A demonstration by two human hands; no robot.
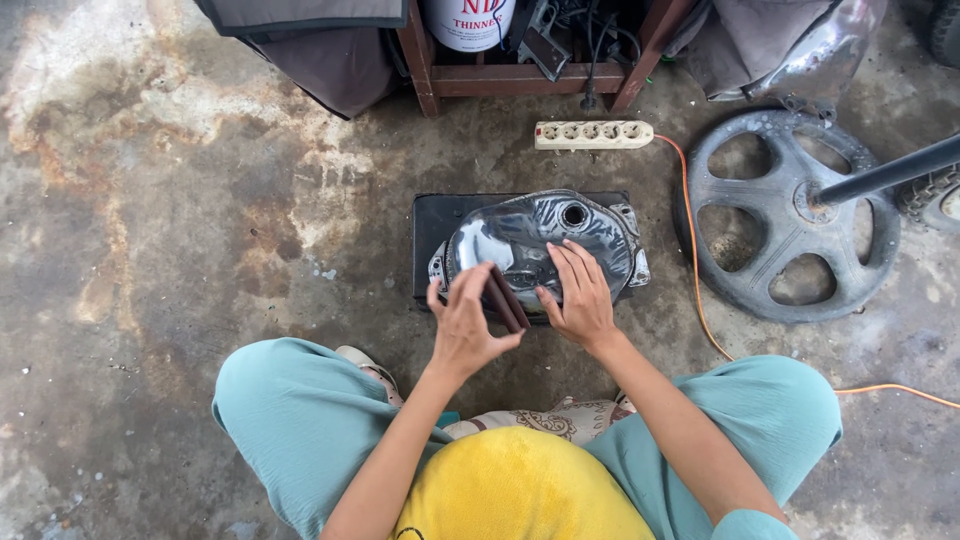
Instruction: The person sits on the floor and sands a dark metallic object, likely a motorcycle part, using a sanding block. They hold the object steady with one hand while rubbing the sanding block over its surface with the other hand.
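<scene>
Left hand [463,325] pinches folded sandpaper [507,298]; right hand [580,292] partly hides metal tank [520,232].

Glossy bare-metal tank [540,240], matt brown sandpaper sheet [506,298] — rough stained concrete floor [180,200], white plastic power strip [594,134]

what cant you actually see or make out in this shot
- Head view: the near side of the bare metal fuel tank is hidden behind both hands.
- The folded dark sheet in the left hand: its kind cannot be told.
- The right hand lies flat on the tank; whatever is under its palm is hidden.
- The white can is cut off by the top edge.
- The black pole runs off the right edge.
</scene>
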